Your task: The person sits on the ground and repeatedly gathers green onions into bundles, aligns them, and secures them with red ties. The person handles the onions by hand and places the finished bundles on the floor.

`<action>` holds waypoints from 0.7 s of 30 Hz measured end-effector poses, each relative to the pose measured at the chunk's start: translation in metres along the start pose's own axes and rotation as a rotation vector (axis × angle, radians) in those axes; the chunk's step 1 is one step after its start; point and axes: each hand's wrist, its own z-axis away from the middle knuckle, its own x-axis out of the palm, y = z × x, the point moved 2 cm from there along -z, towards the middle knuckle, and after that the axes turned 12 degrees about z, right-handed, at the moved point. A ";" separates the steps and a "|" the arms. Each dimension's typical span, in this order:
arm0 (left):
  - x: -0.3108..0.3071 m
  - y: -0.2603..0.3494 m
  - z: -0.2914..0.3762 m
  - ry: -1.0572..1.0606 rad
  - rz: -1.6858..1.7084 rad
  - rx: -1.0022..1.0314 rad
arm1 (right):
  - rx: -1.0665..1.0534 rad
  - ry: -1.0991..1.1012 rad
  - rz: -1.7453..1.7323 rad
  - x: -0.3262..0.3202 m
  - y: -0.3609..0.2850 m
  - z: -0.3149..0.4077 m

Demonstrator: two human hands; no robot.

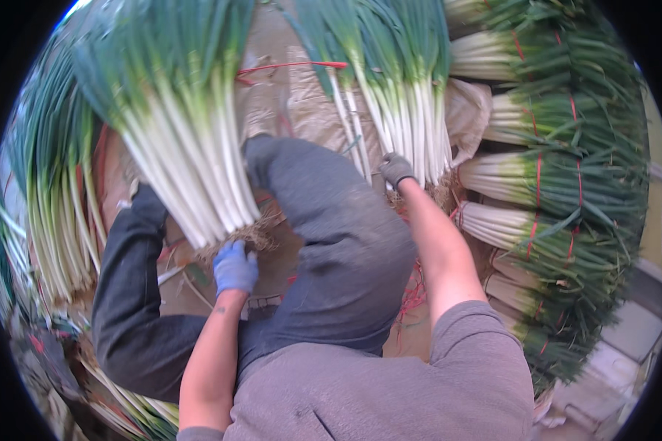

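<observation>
Between the person's knees lies a thick bunch of long green onions (182,149), white stalks pointing down and brown roots at the lower end. My left hand (235,267), in a blue glove, is at those roots; whether its fingers hold any is unclear. My right hand (396,168), in a grey glove, touches the lower white stalks of another pile of green onions (414,110) beyond the right knee. Its fingers are partly hidden, so its grip cannot be told. A red tie (292,66) stretches between the two piles, near a few separate stalks.
Tied green onion bundles (502,171) with red bands are stacked in a column at the right. More loose green onions (58,220) lie at the left, others at the lower left. Red strings (414,292) lie beside the right thigh. A crumpled beige sack (469,116) sits by the right pile.
</observation>
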 end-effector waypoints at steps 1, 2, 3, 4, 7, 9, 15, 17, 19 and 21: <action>0.006 0.001 -0.008 -0.092 -0.044 0.021 | 0.069 -0.028 0.034 0.014 0.010 -0.001; 0.010 0.005 -0.011 -0.099 -0.061 -0.019 | 0.102 -0.056 0.022 0.025 0.015 -0.001; 0.014 0.006 -0.019 -0.188 -0.084 -0.083 | 0.116 -0.045 0.035 0.032 0.018 -0.003; 0.015 0.008 -0.023 -0.200 -0.124 -0.119 | 0.145 -0.058 0.043 0.038 0.018 -0.005; 0.015 0.022 -0.030 -0.154 -0.164 -0.029 | 0.113 -0.015 0.041 0.045 0.010 -0.015; 0.011 0.026 -0.034 -0.218 -0.191 -0.008 | 0.148 -0.015 -0.006 0.048 0.007 -0.022; -0.006 0.019 -0.051 -0.514 -0.137 -0.314 | 0.140 -0.017 -0.092 0.039 0.021 -0.017; -0.010 0.030 -0.049 -0.550 -0.117 -0.232 | 0.120 -0.087 -0.215 0.028 0.027 -0.005; -0.015 0.049 -0.039 -0.750 0.005 -0.272 | 0.037 -0.079 -0.441 0.010 0.026 0.013; -0.031 0.077 -0.031 -0.737 0.472 -0.507 | -0.028 -0.250 -0.674 -0.017 0.027 0.037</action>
